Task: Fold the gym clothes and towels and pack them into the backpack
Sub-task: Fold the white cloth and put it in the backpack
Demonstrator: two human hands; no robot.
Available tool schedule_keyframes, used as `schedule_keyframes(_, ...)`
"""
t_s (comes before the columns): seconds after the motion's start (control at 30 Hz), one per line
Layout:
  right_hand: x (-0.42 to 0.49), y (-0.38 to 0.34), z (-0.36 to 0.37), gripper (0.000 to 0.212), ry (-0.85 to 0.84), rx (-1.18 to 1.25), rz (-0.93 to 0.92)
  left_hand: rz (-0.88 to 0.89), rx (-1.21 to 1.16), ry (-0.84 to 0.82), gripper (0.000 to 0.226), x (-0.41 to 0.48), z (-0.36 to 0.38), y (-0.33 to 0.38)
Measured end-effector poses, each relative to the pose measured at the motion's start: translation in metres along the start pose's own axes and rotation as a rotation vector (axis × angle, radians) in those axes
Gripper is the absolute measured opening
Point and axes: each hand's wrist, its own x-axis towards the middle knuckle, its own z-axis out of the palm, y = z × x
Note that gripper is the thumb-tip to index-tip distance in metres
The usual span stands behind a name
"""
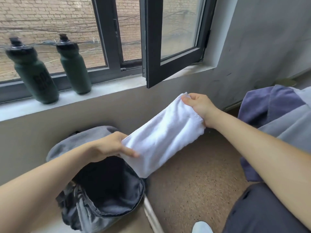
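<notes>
- Window [168,39]: dark frame, one sash swung open inward over the sill [104,91]; brick wall outside.
- Floor [193,182]: speckled brown. A white rod [151,214] lies on it beside the backpack.
- Backpack [101,214]: grey, on the floor under the sill, mouth wide open, dark lining visible. Can't tell what's inside.
- Grey fabric [80,140] bunched just behind the backpack mouth; can't tell if it's a flap or a garment.
- Clothes pile at right: blue-purple cloth [255,105] with a light grey garment [289,128] lying over it, well apart from the backpack.
- White towel [165,137]: folded into a long strip, held in the air, tilted. Its lower end is at the backpack's rim, over the opening; its upper end is up and to the right.
- Two dark green bottles [33,73] [74,64]: upright on the sill, side by side, black caps on.
- Left hand [107,147]: clamped on the towel's lower end, thumb on top.
- Right hand [200,108]: clamped on the towel's upper end, fingers curled round the edge.
- Hands apart, one at each end of the towel.
</notes>
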Motion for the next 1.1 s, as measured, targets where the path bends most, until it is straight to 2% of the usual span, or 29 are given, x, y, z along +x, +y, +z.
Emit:
schedule_keyframes(0.1, 0.008, 0.016, -0.011, 0.04, 0.147, -0.15, -0.05, 0.026, -0.249, 0.08, 0.037, 0.004, -0.014, -0.007)
schedule_keyframes(0.23, 0.005, 0.025, -0.004, 0.044, 0.274, -0.334, -0.09, 0.068, -0.482, 0.317, 0.026, 0.015, -0.015, -0.008)
schedule_keyframes(0.33, 0.0, 0.02, 0.01, 0.046, 0.288, -0.38, -0.106, 0.061, -0.356, 0.586, 0.025, 0.024, -0.007, -0.004)
schedule_keyframes(0.43, -0.007, 0.012, 0.023, 0.042, 0.257, -0.373, -0.11, 0.104, -0.255, 0.713, 0.025, 0.025, 0.003, 0.002)
schedule_keyframes(0.5, -0.013, 0.007, 0.036, 0.038, 0.21, -0.33, -0.11, 0.132, -0.262, 0.718, 0.026, 0.021, 0.011, 0.012)
schedule_keyframes(0.6, -0.022, 0.002, 0.059, 0.038, 0.134, -0.229, -0.097, 0.185, -0.298, 0.627, 0.036, 0.015, 0.026, 0.026)
schedule_keyframes(0.7, -0.032, 0.0, 0.082, 0.03, 0.021, -0.113, -0.066, 0.212, -0.303, 0.543, 0.029, 0.009, 0.042, 0.038)
schedule_keyframes(0.77, -0.039, -0.002, 0.093, 0.043, -0.097, -0.033, -0.035, 0.23, -0.32, 0.522, 0.024, 0.007, 0.049, 0.046)
schedule_keyframes(0.83, -0.041, -0.002, 0.097, 0.057, -0.196, 0.016, 0.001, 0.235, -0.442, 0.477, 0.024, 0.005, 0.049, 0.051)
schedule_keyframes(0.9, -0.044, -0.001, 0.095, 0.057, -0.267, 0.004, 0.001, 0.232, -0.586, 0.376, 0.035, 0.006, 0.042, 0.05)
schedule_keyframes(0.97, -0.044, 0.002, 0.09, 0.052, -0.283, -0.01, -0.014, 0.244, -0.598, 0.283, 0.049, 0.004, 0.037, 0.045)
schedule_keyframes(1.03, -0.045, 0.0, 0.086, 0.039, -0.272, 0.017, -0.024, 0.282, -0.522, 0.315, 0.047, 0.004, 0.032, 0.041)
schedule_keyframes(1.1, -0.043, -0.005, 0.082, 0.032, -0.28, 0.118, 0.027, 0.349, -0.418, 0.489, 0.03, 0.003, 0.028, 0.038)
